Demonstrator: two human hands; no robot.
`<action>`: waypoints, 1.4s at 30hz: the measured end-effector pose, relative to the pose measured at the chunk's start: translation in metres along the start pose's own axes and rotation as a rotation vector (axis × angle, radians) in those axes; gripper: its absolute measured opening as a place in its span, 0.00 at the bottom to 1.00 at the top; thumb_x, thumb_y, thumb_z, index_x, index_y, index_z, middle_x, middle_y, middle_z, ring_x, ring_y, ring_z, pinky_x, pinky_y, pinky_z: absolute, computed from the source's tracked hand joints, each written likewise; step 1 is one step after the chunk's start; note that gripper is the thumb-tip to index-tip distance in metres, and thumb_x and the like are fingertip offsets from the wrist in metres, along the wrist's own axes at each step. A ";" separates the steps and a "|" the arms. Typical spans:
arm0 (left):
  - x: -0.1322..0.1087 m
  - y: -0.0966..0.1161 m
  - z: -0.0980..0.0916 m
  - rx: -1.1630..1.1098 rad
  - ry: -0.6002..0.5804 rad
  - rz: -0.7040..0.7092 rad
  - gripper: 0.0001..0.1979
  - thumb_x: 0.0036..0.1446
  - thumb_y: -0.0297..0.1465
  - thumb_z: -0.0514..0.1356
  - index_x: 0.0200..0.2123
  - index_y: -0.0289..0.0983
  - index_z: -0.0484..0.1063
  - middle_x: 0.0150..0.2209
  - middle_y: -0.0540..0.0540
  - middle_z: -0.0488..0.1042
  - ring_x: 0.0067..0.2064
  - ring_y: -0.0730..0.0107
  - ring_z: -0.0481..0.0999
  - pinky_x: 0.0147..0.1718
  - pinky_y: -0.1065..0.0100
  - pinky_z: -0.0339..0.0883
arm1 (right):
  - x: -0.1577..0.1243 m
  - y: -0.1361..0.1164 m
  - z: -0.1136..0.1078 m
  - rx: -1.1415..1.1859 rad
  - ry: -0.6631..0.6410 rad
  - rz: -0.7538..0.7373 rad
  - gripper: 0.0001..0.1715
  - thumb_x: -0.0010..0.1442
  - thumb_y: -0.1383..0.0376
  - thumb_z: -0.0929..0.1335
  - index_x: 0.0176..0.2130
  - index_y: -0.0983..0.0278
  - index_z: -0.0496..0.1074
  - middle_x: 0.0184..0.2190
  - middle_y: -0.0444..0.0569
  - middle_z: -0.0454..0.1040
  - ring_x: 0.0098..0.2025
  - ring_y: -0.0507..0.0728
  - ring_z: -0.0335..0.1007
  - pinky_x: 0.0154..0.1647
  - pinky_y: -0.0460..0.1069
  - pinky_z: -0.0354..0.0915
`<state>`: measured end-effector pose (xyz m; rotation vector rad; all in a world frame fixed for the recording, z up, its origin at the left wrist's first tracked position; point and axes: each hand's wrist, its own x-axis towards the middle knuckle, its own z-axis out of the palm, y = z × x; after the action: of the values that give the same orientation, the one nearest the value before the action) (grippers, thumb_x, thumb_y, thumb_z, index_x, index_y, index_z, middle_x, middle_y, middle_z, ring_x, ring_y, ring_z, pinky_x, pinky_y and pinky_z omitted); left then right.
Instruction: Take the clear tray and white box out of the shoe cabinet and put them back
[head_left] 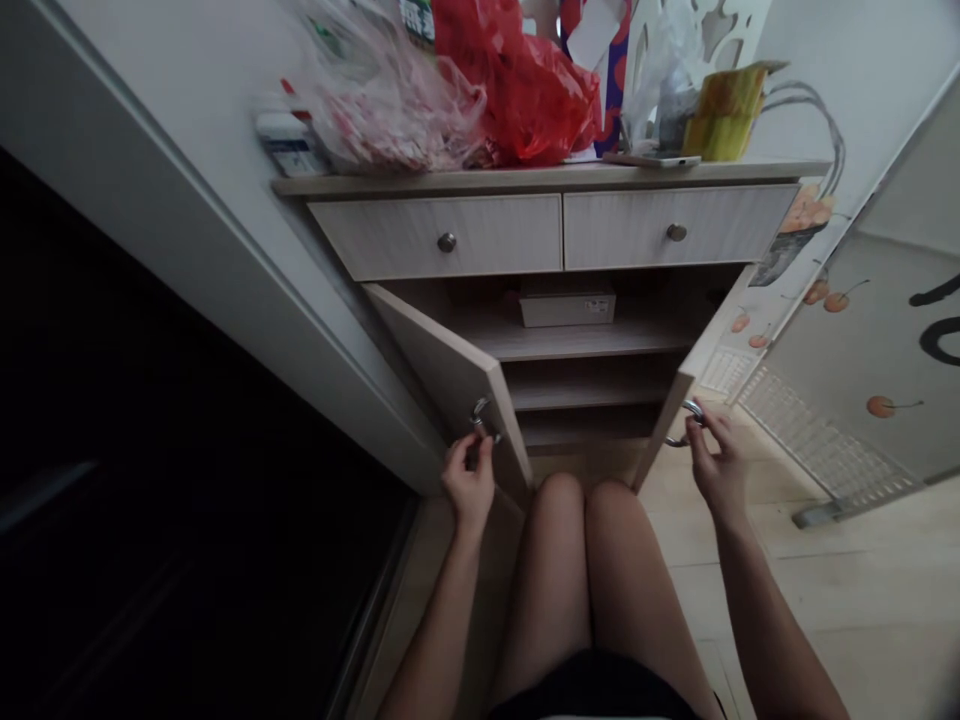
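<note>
A low pale wooden cabinet [555, 180] stands in front of me with both lower doors swung open. My left hand [469, 485] is closed on the metal handle [480, 415] of the left door [450, 375]. My right hand [716, 465] pinches the metal handle [690, 415] of the right door [694, 365]. Inside, a white box [568, 303] sits on the top shelf; the lower shelves look bare. My knees [589, 500] are right in front of the opening.
Two shut drawers [442, 235] with round knobs sit above the doors. Plastic bags [517, 90], a phone [651, 159] and packages crowd the cabinet top. A dark doorway [150, 450] lies left, a decorated glass door [862, 350] right, wooden floor [825, 590] beneath.
</note>
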<state>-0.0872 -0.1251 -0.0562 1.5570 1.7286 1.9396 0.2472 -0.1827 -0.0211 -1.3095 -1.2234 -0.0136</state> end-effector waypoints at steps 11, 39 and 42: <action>0.028 0.017 0.096 0.109 -0.177 0.191 0.16 0.61 0.44 0.58 0.32 0.38 0.76 0.34 0.40 0.79 0.37 0.59 0.75 0.41 0.61 0.66 | 0.037 -0.012 0.121 -0.056 -0.094 -0.056 0.24 0.68 0.52 0.61 0.48 0.62 0.77 0.35 0.52 0.76 0.36 0.57 0.73 0.39 0.51 0.67; 0.076 0.026 0.179 0.282 -0.345 0.131 0.11 0.63 0.37 0.59 0.39 0.37 0.77 0.40 0.38 0.79 0.45 0.56 0.74 0.45 0.59 0.62 | 0.093 -0.007 0.205 -0.505 -0.308 -0.111 0.29 0.71 0.60 0.54 0.66 0.64 0.59 0.55 0.64 0.68 0.49 0.64 0.68 0.46 0.57 0.59; 0.080 0.026 0.182 0.299 -0.362 0.139 0.11 0.63 0.37 0.59 0.38 0.36 0.77 0.40 0.38 0.79 0.45 0.56 0.73 0.45 0.60 0.61 | 0.096 -0.005 0.212 -0.538 -0.302 -0.114 0.29 0.71 0.60 0.54 0.67 0.63 0.58 0.55 0.63 0.67 0.49 0.63 0.68 0.45 0.55 0.58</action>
<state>0.0201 0.0406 -0.0204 2.0259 1.8489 1.3750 0.1460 0.0251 0.0001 -1.7468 -1.6218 -0.2497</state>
